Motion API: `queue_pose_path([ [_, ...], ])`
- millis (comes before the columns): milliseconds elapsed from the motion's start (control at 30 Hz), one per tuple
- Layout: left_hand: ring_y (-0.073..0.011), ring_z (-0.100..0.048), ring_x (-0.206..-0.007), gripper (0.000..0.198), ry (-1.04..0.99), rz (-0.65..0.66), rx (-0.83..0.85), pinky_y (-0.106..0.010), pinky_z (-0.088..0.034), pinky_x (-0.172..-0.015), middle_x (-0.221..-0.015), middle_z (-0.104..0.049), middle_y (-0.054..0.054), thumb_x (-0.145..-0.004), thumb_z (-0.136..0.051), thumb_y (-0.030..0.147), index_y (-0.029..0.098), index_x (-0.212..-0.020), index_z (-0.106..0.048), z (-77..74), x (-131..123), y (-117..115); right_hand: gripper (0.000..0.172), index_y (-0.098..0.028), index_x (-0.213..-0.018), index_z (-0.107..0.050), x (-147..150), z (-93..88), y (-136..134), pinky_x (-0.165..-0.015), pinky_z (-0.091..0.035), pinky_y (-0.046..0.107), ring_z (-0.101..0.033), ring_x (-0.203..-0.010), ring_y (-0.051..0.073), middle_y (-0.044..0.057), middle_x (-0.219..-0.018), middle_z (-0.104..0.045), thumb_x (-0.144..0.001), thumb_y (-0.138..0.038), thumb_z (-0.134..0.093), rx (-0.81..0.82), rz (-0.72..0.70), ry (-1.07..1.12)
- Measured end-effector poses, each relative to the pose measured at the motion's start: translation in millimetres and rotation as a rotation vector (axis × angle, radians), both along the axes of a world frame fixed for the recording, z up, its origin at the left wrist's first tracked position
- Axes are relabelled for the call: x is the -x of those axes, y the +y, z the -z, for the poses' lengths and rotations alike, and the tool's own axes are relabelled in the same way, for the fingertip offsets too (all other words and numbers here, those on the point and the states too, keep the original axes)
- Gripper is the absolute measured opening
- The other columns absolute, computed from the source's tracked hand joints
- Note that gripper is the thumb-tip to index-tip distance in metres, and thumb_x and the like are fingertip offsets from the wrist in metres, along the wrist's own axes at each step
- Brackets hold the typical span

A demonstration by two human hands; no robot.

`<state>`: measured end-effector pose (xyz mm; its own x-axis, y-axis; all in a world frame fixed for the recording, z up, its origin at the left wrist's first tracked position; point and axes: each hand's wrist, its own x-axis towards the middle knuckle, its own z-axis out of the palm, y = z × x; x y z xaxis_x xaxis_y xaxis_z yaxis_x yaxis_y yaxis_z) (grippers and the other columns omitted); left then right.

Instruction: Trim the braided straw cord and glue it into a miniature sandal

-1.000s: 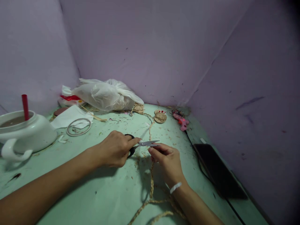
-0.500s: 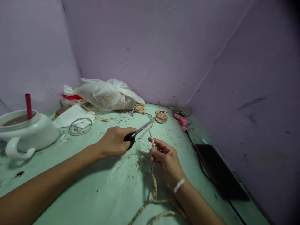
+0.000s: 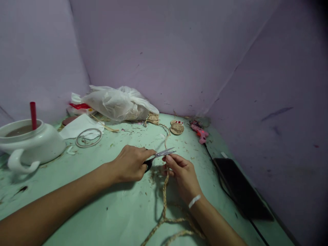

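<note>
Where the braided cord passes between my hands, it lies lengthwise over the table, with further lengths of braid near my right forearm and its far run reaching toward a small woven piece beside the plastic bag. My right hand is nearly closed, thumb and fingertips pinching the cord. My left hand is curled round the black handles of the scissors, whose blades stand slightly apart at the cord, just above my right fingertips.

Progress, in my judgement: braiding is complete along the visible length; trimming appears under way. No severed end shows at the blades. Clippings litter the table, source undetermined; any stray fibres remaining are too fine to count. Beyond, a round woven piece with red and white details looks finished.

Markings: the red and white packet bears a yellow spot, too small to read. I find no legible writing or brand on the pink glue gun, the dark phone or the white pot.
</note>
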<state>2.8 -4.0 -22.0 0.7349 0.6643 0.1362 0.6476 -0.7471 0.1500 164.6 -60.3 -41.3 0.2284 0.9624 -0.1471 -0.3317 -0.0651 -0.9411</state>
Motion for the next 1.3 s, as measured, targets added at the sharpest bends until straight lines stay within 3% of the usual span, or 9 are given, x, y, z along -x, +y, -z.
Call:
queue_pose_path([
  [167,-0.0180,-0.058,-0.073,0.037,-0.093,-0.011,0.079,-0.026,-0.040,-0.060,-0.080,-0.064,0.000,-0.068,-0.046,0.020,0.026,-0.103,-0.054,-6.6,1.9,-1.4,0.029,-0.012,-0.070,-0.068,-2.3,4.9,4.0,-0.046,-0.046,0.023,-0.052,-0.047,0.009,0.000,-0.056,-0.060,-0.050,-0.031,-0.077,0.042,0.038,0.035],
  [367,-0.0245,-0.058,-0.079,0.047,0.028,0.021,-0.022,-0.032,-0.042,-0.063,-0.085,-0.062,-0.005,-0.066,-0.047,0.023,0.022,-0.113,-0.048,-5.9,0.0,-4.5,0.024,-0.012,-0.060,-0.065,-2.5,6.6,4.4,-0.043,-0.045,0.020,-0.051,-0.044,0.008,0.001,-0.054,-0.061,-0.048,-0.029,-0.078,0.038,0.046,0.080],
  [700,-0.0239,-0.057,-0.074,0.052,0.102,0.051,-0.102,-0.034,-0.043,-0.061,-0.086,-0.060,-0.008,-0.068,-0.045,0.025,0.019,-0.119,-0.044,-5.6,0.3,-5.4,0.017,-0.011,-0.064,-0.067,1.0,6.2,2.4,-0.044,-0.044,0.020,-0.052,-0.044,0.008,0.001,-0.055,-0.062,-0.054,-0.024,-0.073,0.031,0.018,0.023],
  [1300,-0.0241,-0.061,-0.076,0.051,0.093,0.062,0.030,-0.031,-0.042,-0.060,-0.085,-0.064,-0.002,-0.065,-0.043,0.017,0.024,-0.116,-0.043,-1.9,-0.9,-2.8,0.019,-0.012,-0.061,-0.067,2.3,7.5,1.5,-0.044,-0.045,0.019,-0.052,-0.044,0.007,0.001,-0.055,-0.062,-0.054,-0.027,-0.074,-0.010,0.005,0.029],
])
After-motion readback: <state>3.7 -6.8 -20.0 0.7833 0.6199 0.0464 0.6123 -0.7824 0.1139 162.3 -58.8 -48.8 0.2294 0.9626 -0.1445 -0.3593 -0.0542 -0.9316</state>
